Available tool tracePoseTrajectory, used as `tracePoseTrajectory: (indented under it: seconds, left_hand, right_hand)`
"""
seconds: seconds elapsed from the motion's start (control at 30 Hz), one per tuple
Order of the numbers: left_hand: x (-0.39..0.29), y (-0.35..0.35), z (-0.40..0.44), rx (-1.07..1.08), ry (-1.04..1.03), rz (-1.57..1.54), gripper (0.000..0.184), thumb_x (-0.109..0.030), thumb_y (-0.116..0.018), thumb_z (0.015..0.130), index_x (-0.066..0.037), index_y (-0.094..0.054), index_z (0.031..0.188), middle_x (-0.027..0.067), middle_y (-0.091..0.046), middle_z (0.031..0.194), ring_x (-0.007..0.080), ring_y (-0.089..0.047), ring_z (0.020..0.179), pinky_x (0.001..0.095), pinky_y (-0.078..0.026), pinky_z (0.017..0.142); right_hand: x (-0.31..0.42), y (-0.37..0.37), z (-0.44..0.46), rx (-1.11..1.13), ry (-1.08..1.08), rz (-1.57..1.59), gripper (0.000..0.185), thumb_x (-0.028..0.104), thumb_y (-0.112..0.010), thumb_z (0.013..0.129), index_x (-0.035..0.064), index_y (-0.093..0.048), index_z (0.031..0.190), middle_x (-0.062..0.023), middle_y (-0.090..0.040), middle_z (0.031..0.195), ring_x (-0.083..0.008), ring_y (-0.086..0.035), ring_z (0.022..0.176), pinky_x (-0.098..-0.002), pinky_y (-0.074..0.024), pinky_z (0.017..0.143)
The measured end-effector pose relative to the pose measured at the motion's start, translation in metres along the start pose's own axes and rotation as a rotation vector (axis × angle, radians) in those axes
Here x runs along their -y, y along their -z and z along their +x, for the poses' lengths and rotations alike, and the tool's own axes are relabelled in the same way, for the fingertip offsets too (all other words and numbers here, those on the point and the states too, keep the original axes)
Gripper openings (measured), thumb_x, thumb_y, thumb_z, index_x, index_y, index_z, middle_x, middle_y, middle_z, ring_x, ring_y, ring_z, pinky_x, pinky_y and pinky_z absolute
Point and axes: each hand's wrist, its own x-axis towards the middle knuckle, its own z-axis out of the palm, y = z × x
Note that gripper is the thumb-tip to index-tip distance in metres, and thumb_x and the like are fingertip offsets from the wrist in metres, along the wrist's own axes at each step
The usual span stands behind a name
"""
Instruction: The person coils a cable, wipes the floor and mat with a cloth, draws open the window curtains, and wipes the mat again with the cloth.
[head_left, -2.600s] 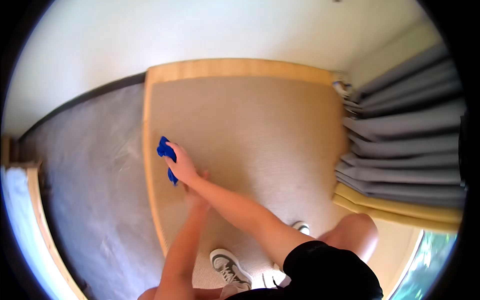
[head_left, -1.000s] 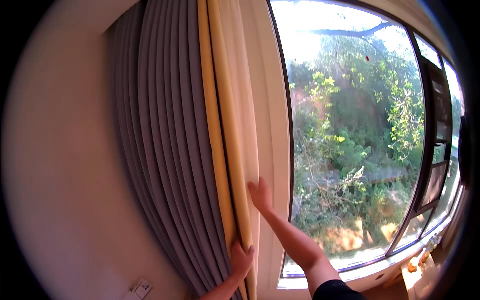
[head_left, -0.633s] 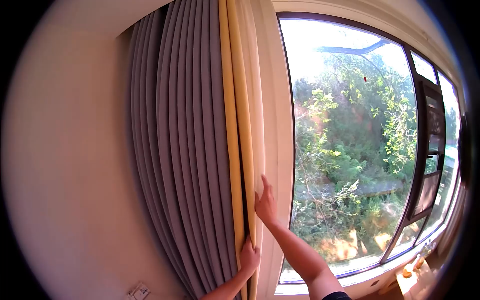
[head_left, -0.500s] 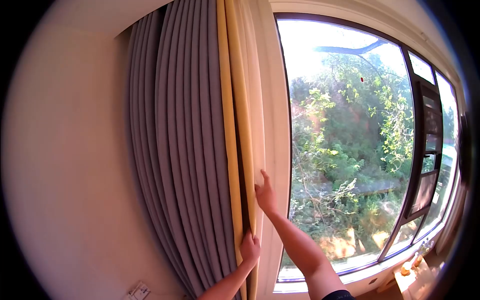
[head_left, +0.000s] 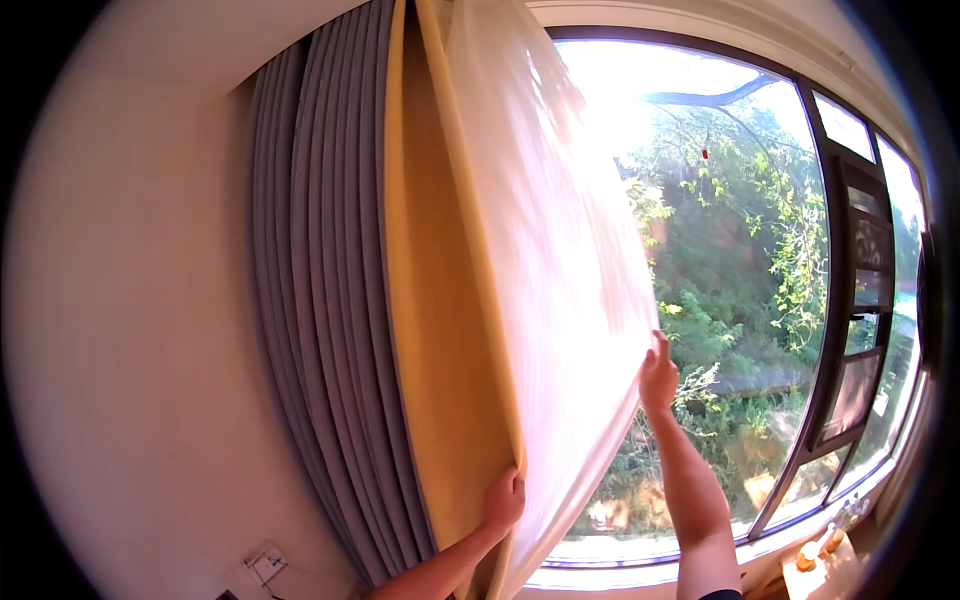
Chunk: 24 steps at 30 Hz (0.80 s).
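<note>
My left hand (head_left: 505,500) is closed around the front edge of the yellow curtain panel (head_left: 440,320), low down. This panel joins the pleated grey curtain (head_left: 345,250) on its left. My right hand (head_left: 659,378) grips the free edge of the sheer white curtain (head_left: 570,300), with fingers pointing up. The sheer spreads as a tilted sheet between the yellow edge and my right hand, over the left part of the window (head_left: 740,330). Its lower edge slants down toward my left hand.
A dark-framed window section (head_left: 860,290) with smaller panes is at the right. A small wooden table (head_left: 825,575) bearing a few items stands by the sill at lower right. On the wall at lower left is a white fitting (head_left: 266,565) with a cord.
My right hand has moved right, drawing the sheer curtain out across the glass. The yellow panel has opened wider, and the grey folds have bunched slightly left. My left hand stays nearly in place.
</note>
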Motion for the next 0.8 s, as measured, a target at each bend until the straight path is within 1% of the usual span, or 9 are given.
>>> tracePoseTrajectory:
  seconds: [0.03,0.07,0.17,0.23,0.27,0.33,0.37,0.7,0.8]
  left_hand:
    - [-0.01,-0.013,-0.004,0.009,-0.026,0.029,0.013,-0.018,-0.055,0.097,-0.007,-0.061,0.095,0.0245,-0.066,0.086,0.0461,-0.064,0.083,0.0522,-0.051,0.067]
    - [-0.017,-0.029,-0.007,0.0,-0.041,0.026,0.013,-0.018,-0.056,0.097,-0.006,-0.061,0.095,0.0243,-0.066,0.085,0.0452,-0.065,0.082,0.0511,-0.051,0.067]
    - [-0.038,-0.071,-0.008,0.038,-0.037,-0.023,0.012,-0.014,-0.057,0.095,-0.003,-0.063,0.093,0.0223,-0.065,0.079,0.0397,-0.065,0.071,0.0477,-0.049,0.064]
    - [-0.062,-0.087,-0.009,0.088,0.101,-0.141,0.021,-0.015,-0.056,0.098,-0.001,-0.054,0.082,0.0161,-0.054,0.064,0.0242,-0.054,0.059,0.0429,-0.043,0.057]
    - [-0.078,-0.092,-0.007,0.038,0.04,-0.156,0.026,-0.017,-0.056,0.099,-0.001,-0.05,0.079,0.0126,-0.048,0.061,0.0206,-0.047,0.057,0.0421,-0.04,0.055]
    - [-0.08,-0.114,-0.001,-0.029,-0.052,-0.158,0.026,-0.017,-0.055,0.1,0.0,-0.048,0.081,0.0097,-0.046,0.064,0.0179,-0.043,0.059,0.0412,-0.039,0.056]
    - [-0.093,-0.12,0.0,0.027,0.065,-0.171,0.023,-0.017,-0.055,0.1,0.0,-0.049,0.086,0.0073,-0.043,0.07,0.0158,-0.041,0.064,0.0377,-0.04,0.059]
    - [-0.109,-0.223,0.014,0.053,-0.008,-0.13,0.024,-0.017,-0.055,0.099,0.007,-0.06,0.101,0.0118,-0.054,0.075,0.018,-0.049,0.069,0.0375,-0.046,0.064]
    - [-0.118,-0.249,0.007,0.032,0.042,-0.183,0.028,-0.018,-0.056,0.099,0.008,-0.062,0.107,0.0148,-0.058,0.079,0.0202,-0.053,0.072,0.0381,-0.047,0.067]
  right_hand:
    - [-0.013,0.017,0.007,-0.097,0.088,-0.003,0.036,0.015,-0.056,0.103,0.0236,-0.052,0.138,-0.008,-0.069,0.066,-0.0248,-0.067,0.054,-0.039,-0.048,0.044]
    - [-0.03,0.036,0.018,-0.064,0.068,0.025,0.037,0.012,-0.057,0.1,0.0225,-0.053,0.135,-0.0167,-0.072,0.075,-0.0387,-0.072,0.069,-0.0499,-0.0533,0.056]
    - [-0.088,0.087,0.057,-0.02,-0.015,-0.085,0.038,0.014,-0.059,0.099,0.0232,-0.052,0.135,-0.017,-0.07,0.073,-0.0413,-0.069,0.068,-0.0522,-0.0519,0.057]
    - [-0.142,0.11,0.085,-0.072,0.062,-0.146,0.038,0.017,-0.059,0.099,0.0243,-0.052,0.135,-0.0159,-0.07,0.071,-0.0404,-0.069,0.067,-0.0522,-0.0515,0.058]
    - [-0.164,0.124,0.096,-0.07,0.064,-0.146,0.038,0.017,-0.059,0.099,0.0244,-0.052,0.136,-0.0156,-0.069,0.07,-0.0405,-0.069,0.066,-0.053,-0.0509,0.058]
    - [-0.206,0.151,0.123,-0.083,0.073,-0.175,0.038,0.017,-0.058,0.099,0.0245,-0.052,0.136,-0.0151,-0.068,0.069,-0.0408,-0.068,0.065,-0.054,-0.05,0.057]
    - [-0.225,0.163,0.134,-0.095,0.069,-0.208,0.039,0.017,-0.058,0.099,0.0245,-0.052,0.136,-0.0149,-0.068,0.068,-0.041,-0.067,0.065,-0.0543,-0.0497,0.056]
    - [-0.351,0.27,0.205,-0.154,-0.117,-0.441,0.04,0.023,-0.054,0.102,0.0279,-0.049,0.141,-0.0165,-0.071,0.075,-0.0403,-0.07,0.071,-0.0541,-0.0531,0.06]
    - [-0.388,0.297,0.22,-0.224,-0.048,-0.508,0.041,0.023,-0.057,0.1,0.0275,-0.051,0.14,-0.0194,-0.071,0.077,-0.043,-0.07,0.074,-0.0578,-0.0531,0.065]
